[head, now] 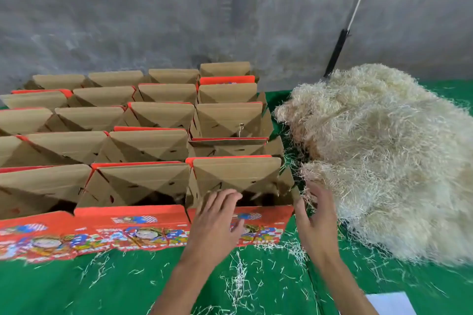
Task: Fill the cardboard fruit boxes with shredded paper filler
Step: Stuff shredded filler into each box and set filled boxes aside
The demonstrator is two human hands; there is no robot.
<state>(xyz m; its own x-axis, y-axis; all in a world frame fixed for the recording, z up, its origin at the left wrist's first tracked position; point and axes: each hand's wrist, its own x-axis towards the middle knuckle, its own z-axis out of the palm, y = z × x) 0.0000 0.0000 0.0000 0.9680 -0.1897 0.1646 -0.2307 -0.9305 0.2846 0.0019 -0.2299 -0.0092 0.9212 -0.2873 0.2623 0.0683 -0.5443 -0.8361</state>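
Not much to see of the person here, just two arms coming in from the bottom edge. Both forearms are bare all the way down to where the picture cuts them off, so no sleeves show up at all. No gloves either. The left hand (216,220) has nothing on it that I can spot: no ring, no watch, no wristband. Same deal with the right hand (316,222), bare fingers and a bare wrist. The fingertips come out a bit blurry, so tiny details like nails are hard to make out.
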